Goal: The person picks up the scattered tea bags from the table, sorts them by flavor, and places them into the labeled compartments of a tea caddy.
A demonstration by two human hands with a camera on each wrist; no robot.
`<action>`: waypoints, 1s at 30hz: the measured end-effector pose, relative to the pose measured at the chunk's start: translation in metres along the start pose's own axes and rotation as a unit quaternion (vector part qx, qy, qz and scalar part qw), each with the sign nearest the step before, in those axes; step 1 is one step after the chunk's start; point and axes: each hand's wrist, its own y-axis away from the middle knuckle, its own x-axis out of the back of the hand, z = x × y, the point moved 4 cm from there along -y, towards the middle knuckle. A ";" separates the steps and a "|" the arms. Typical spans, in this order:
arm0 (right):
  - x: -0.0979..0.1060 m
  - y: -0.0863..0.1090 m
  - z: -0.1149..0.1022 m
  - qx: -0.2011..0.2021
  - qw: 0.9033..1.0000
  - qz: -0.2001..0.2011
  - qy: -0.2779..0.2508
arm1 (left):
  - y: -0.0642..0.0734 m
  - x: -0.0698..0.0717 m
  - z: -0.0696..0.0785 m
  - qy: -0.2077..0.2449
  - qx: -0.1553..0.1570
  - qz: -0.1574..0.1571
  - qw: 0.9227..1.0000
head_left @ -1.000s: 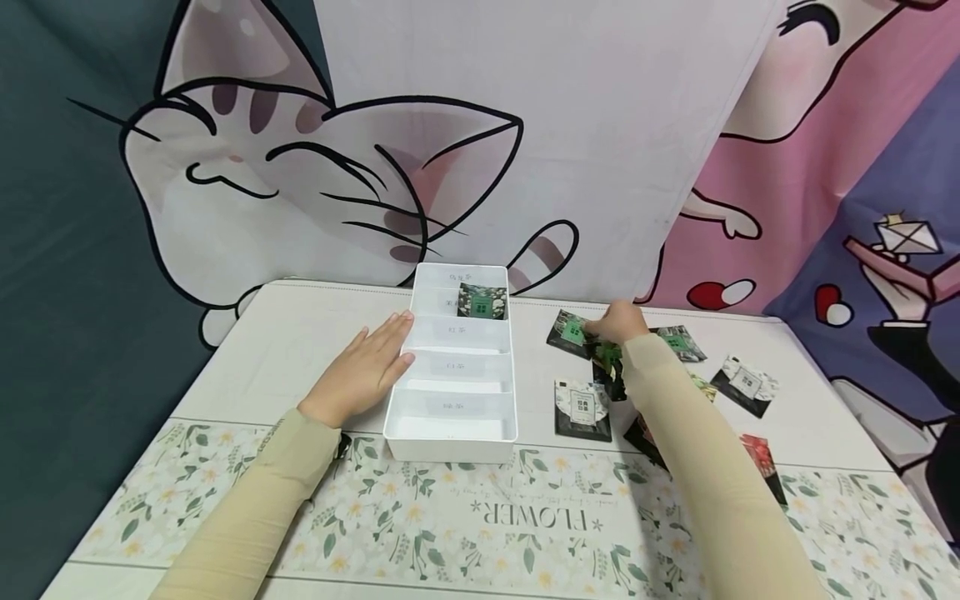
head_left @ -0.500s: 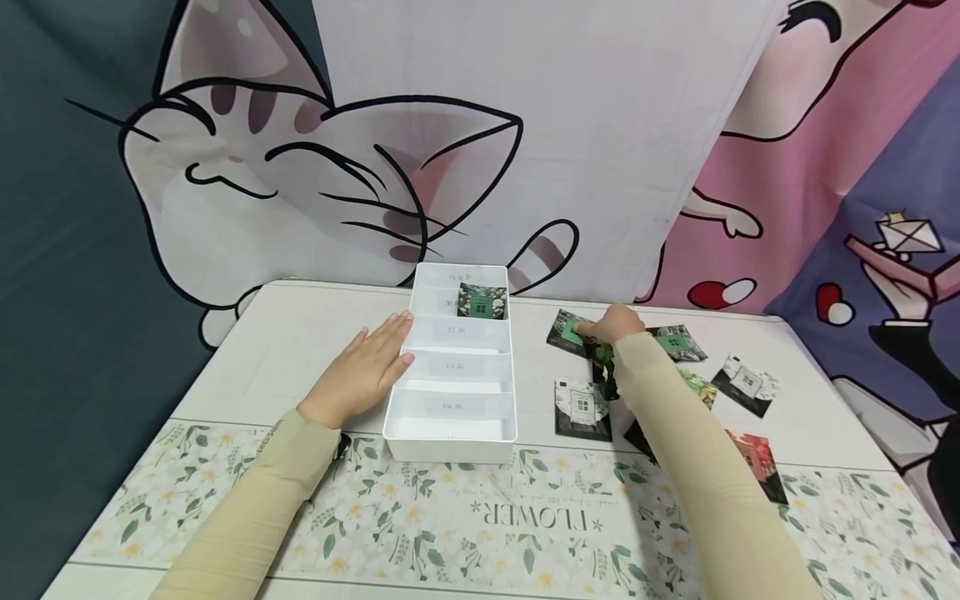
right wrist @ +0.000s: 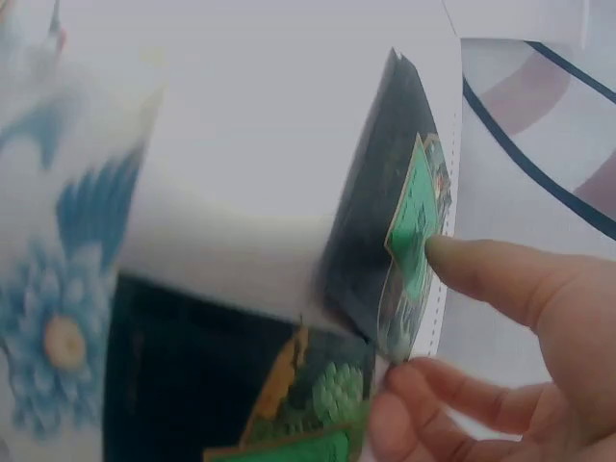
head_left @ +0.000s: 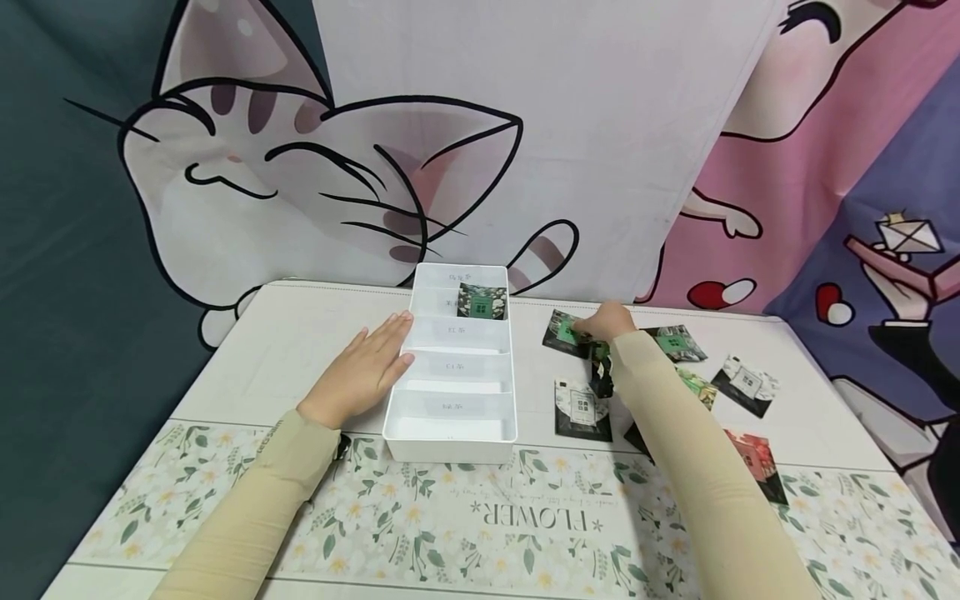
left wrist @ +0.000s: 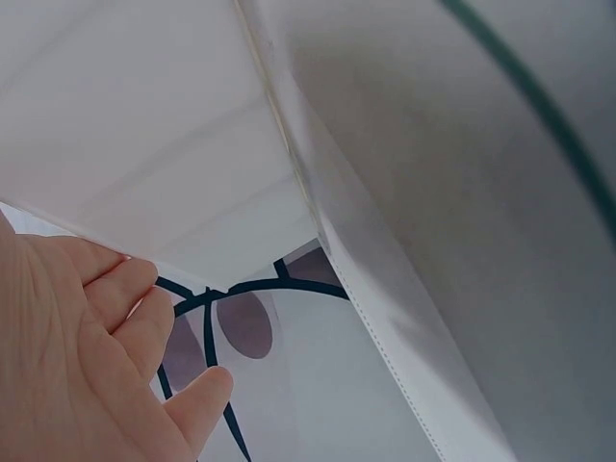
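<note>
My left hand (head_left: 360, 372) lies with fairly straight fingers against the left rim of a white divided box (head_left: 450, 451); the left wrist view shows the palm and fingertips (left wrist: 144, 274) at the box's side. Over on the right, my right hand (head_left: 609, 322) pinches a black tea sachet with a green label (head_left: 558, 335). In the right wrist view its thumb presses on the label and the fingers are at the lower edge of the tilted sachet (right wrist: 371, 207). Another dark sachet with a green label (right wrist: 192, 375) lies just beside it. One similar sachet (head_left: 482, 302) sits in a rear compartment.
Several sachets lie around my right forearm: a white-labelled one (head_left: 583, 410) nearer the box, a green one (head_left: 678, 342), another white one (head_left: 746, 384) and a red one (head_left: 759, 467). A cat-print cloth (head_left: 585, 150) hangs behind the table.
My right hand has shifted slightly left, and the green-labelled sachet under its thumb has moved a little left with it. The left hand and the box stay put.
</note>
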 end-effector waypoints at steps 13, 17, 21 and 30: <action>-0.011 0.005 -0.014 -0.046 0.995 -0.010 0.092 | 0.001 -0.002 -0.001 0.000 0.001 -0.001 1.000; -0.011 0.007 -0.019 -0.055 0.991 -0.028 0.122 | 0.001 -0.002 -0.001 0.001 -0.001 0.001 1.000; -0.011 0.006 -0.021 -0.045 0.993 -0.040 0.107 | 0.000 -0.001 -0.001 0.003 -0.004 0.006 1.000; -0.014 -0.002 -0.019 -0.028 0.999 -0.037 0.025 | 0.000 0.000 -0.001 0.005 -0.006 0.004 1.000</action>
